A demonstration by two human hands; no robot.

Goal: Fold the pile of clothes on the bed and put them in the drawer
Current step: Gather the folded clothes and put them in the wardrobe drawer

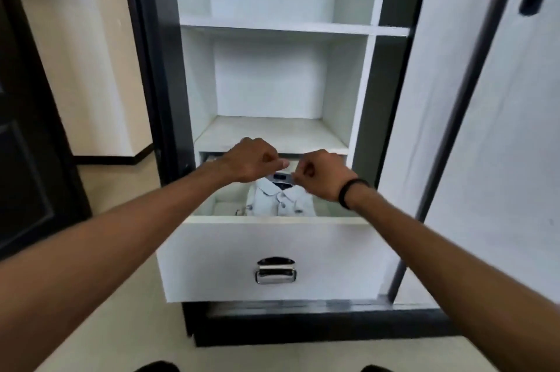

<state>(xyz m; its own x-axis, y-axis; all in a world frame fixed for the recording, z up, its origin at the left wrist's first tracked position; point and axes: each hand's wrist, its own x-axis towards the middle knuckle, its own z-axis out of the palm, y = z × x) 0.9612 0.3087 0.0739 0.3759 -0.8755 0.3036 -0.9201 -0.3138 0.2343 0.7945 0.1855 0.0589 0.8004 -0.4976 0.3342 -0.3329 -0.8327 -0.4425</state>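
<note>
Pale blue and buttoned, a folded shirt (280, 200) lies in the open white drawer (272, 256) at about 6 o'clock from the middle of the wardrobe, collar toward the back. A dark label sits inside the collar, but its writing is too blurred to read. Both hands meet over the collar. The left hand (253, 164), reaching in from 8 o'clock, has its fingers curled with the thumb stretched toward the other hand, and seems to pinch the collar edge, though the grip itself is hidden beneath the knuckles. The right hand (321, 174), coming from 4 o'clock, has its fingers curled and nips the collar between thumb and forefinger; a black band (348, 193) circles that wrist. The forearms cross in front of the drawer's side edges and hide part of its inside. A chrome pull handle (275, 271) sits on the drawer front, low and central. Above the drawer, at 12 o'clock, stand white shelves (281, 27) in a dark-framed wardrobe (151, 68). A sliding door (485, 99) with a dark rail stands at 3 o'clock, and a cream wall (75, 53) at 9 o'clock.
</note>
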